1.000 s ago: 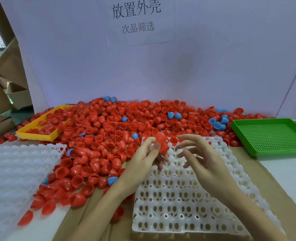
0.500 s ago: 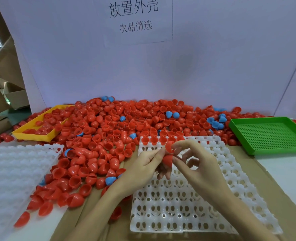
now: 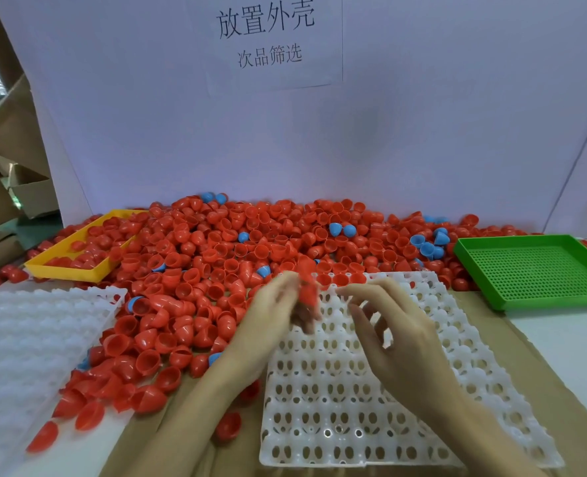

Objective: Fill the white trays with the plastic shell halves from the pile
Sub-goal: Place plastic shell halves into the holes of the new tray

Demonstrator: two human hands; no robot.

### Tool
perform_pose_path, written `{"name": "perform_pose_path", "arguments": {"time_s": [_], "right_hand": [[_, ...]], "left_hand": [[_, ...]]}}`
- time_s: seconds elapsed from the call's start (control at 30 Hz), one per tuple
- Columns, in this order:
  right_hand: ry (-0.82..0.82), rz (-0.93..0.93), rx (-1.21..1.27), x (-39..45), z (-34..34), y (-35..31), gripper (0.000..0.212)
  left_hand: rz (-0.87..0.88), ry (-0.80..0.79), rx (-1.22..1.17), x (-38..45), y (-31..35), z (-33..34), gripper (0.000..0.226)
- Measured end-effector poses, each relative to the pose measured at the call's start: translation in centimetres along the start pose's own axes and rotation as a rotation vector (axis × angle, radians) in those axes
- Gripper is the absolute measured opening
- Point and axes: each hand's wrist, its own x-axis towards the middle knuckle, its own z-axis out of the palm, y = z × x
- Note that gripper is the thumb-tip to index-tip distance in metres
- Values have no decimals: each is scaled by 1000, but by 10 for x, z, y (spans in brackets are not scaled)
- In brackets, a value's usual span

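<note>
A big pile of red shell halves (image 3: 237, 256), with a few blue ones mixed in, covers the back of the table. In front of me lies a white tray (image 3: 354, 401) with rows of holes; its far row holds three red halves (image 3: 342, 278). My left hand (image 3: 275, 315) hovers over the tray's far left corner and grips red shell halves (image 3: 307, 287), blurred by motion. My right hand (image 3: 392, 328) hangs above the tray just to the right, fingers spread and loosely bent, holding nothing.
A second white tray (image 3: 34, 339) lies at the left. A yellow tray (image 3: 78, 270) with red halves sits at the back left, a green perforated tray (image 3: 540, 270) at the right. Cardboard boxes (image 3: 6, 180) stand far left. A white backboard (image 3: 319, 132) rises behind the pile.
The two hands met over the tray's far edge with a red half between them. Now they have parted: the right hand has let go and moved right, the left keeps the halves.
</note>
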Motion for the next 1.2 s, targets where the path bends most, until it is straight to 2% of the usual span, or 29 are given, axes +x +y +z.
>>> {"name": "perform_pose_path", "arguments": {"time_s": [0.07,0.13,0.17,0.23,0.3,0.4,0.5,0.6,0.67,0.8,0.9,1.03,1.1,1.2], "right_hand": [[18,56,35,1,-1,2,28],[23,96,57,3,-2,3,29],[18,110,63,3,-1,3,29],[-3,129,75,3,0,3,30],[-20,131,80,2,0,2,30],[-41,121,78,1,1,0,30],[-62,132,79,1,2,1,30],[-88,169,88,0,2,3,29],[-97,178,90,0,1,4,29],[-107,187,89,0,0,3,29],[-121,199,91,0,-1,3,29],[-120,206,98,0,-2,3,30],[-115,206,101,0,-2,4,30],[-114,204,99,0,-2,4,30]], "left_hand": [[-98,246,-336,10,3,-24,42],[-110,391,-640,18,6,-58,51],[-101,430,-706,20,6,-75,54],[-68,470,-650,22,2,-100,56],[-20,527,-415,23,-8,-113,46],[42,613,141,28,-21,-116,26],[88,491,647,38,-31,-105,22],[29,335,1133,46,-44,-96,40],[-58,304,1278,49,-46,-94,51],[-124,298,1376,51,-50,-96,50],[-70,313,1390,49,-52,-97,41],[280,429,1235,39,-38,-92,22],[427,442,1051,29,-23,-85,11],[410,311,639,13,0,-68,13]]}}
